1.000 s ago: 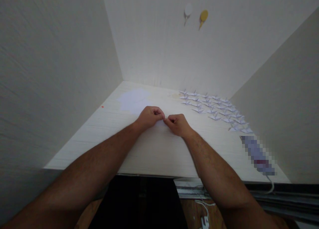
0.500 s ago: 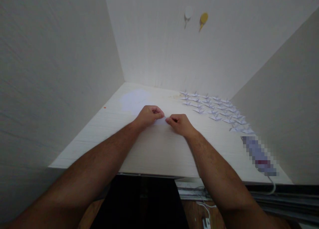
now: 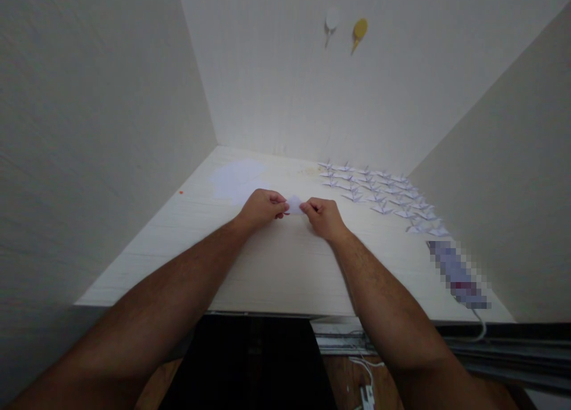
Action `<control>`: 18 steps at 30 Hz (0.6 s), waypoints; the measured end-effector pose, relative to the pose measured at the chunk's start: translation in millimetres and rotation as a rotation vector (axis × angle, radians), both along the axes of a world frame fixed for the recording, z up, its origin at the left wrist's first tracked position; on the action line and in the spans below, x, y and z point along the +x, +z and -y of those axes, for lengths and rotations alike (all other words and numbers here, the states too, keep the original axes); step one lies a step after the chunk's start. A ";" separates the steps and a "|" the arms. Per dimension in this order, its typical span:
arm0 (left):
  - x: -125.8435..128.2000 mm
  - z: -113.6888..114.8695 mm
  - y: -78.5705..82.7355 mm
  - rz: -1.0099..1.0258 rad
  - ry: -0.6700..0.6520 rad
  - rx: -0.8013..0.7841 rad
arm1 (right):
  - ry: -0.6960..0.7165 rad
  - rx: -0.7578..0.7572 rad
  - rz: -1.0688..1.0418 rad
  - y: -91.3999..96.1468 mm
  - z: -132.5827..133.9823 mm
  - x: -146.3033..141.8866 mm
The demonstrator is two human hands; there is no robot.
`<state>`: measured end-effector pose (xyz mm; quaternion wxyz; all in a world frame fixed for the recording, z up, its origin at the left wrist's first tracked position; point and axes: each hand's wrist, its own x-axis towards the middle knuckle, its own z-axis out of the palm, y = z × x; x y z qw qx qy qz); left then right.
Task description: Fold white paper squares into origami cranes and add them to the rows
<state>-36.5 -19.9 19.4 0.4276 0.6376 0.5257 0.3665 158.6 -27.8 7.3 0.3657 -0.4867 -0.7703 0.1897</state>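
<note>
Lifted now: small folded white paper piece [image 3: 294,204] off pale wood-grain worktop [image 3: 276,267], pinched between left hand [image 3: 263,208] and right hand [image 3: 323,217]; creased white paper cranes [image 3: 379,191] rowed right.

The small folded piece [image 3: 294,204] pinched between the left hand [image 3: 262,207] and the right hand [image 3: 324,217] is thin white paper with a matt surface. The desk top [image 3: 276,273] looks like pale wood-grain laminate, smooth and matt, with fine lines running across it. The origami cranes [image 3: 382,208] are the same matt white paper, as is the loose sheet [image 3: 236,181]. The side panel [image 3: 89,130] shows a faint grain and is also matt. The yellow hook [image 3: 359,29] looks like smooth plastic.
</note>
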 end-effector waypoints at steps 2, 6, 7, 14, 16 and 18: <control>0.8 1.0 1.7 0.004 0.022 -0.002 | -0.001 0.005 -0.016 0.0 0.1 -1.2; 1.8 1.4 -0.7 0.010 0.059 0.026 | -0.010 -0.040 -0.070 0.3 0.7 -2.5; 1.7 1.2 -1.7 0.015 0.069 0.032 | -0.010 -0.063 -0.088 0.5 1.0 -2.5; 0.7 0.6 -2.4 0.070 0.090 0.045 | 0.017 -0.203 -0.146 6.0 3.1 -1.1; 0.9 1.1 -2.4 0.043 0.068 0.166 | 0.034 -0.259 -0.181 7.9 3.8 -0.8; 1.4 2.1 -2.8 0.034 0.031 0.322 | 0.046 -0.310 -0.232 8.9 3.9 -0.7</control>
